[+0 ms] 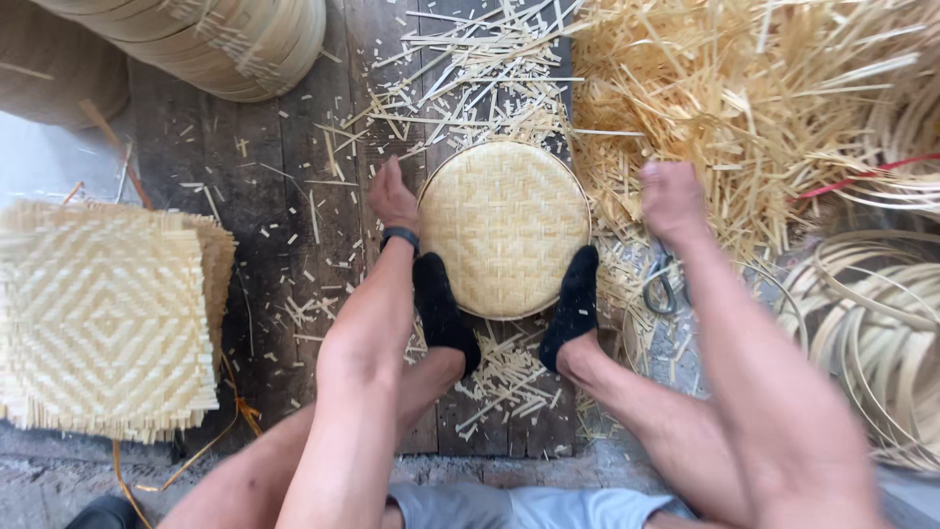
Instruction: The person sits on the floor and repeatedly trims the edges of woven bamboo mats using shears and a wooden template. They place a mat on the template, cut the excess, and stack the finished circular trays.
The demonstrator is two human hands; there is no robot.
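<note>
A round woven bamboo tray (504, 227) lies on the dark plank floor, pinned at its near edge between my two feet in black socks (443, 312). My left hand (392, 196), with a dark band on the wrist, rests against the tray's left rim, fingers together. My right hand (671, 196) hangs to the right of the tray over the straw, blurred, fingers curled with nothing seen in them. A pair of scissors (663, 282) lies on the floor just below that hand.
A stack of square woven mats (103, 318) sits at the left. Bamboo offcuts (754, 88) pile up at the top right, coiled bamboo hoops (881, 333) at the right, and stacked round rims (225, 39) at the top left.
</note>
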